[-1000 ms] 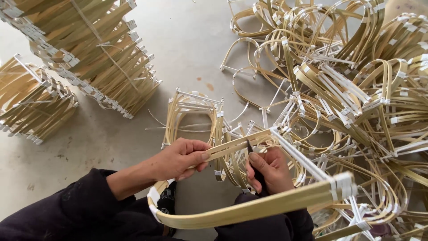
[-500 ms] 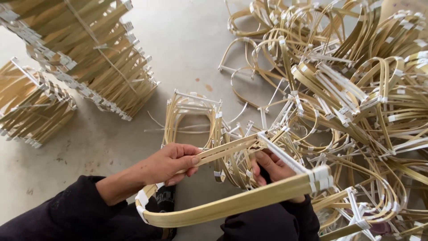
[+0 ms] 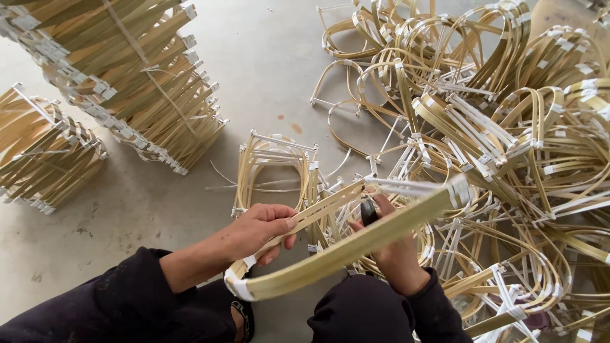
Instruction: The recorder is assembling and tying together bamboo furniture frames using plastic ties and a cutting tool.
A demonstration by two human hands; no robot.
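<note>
One bent bamboo frame [image 3: 343, 248] in hand: left hand [image 3: 254, 232] clasps strip, right hand [image 3: 394, 254] closed on dark tool [image 3: 368, 211]. Tidy stacks [image 3: 127, 76] at left; large loose heap [image 3: 508, 127] remains.

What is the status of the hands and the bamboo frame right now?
Left hand grips bamboo frame. Right hand holds dark tool behind its strip. Loose frame pile crowds the right.

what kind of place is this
Probably a small craft workshop for bamboo goods, with work done on the floor. A big pile of bent bamboo frames covers the bare concrete floor, tied bundles of strips stand stacked nearby, and the person holds another bamboo frame.
</note>
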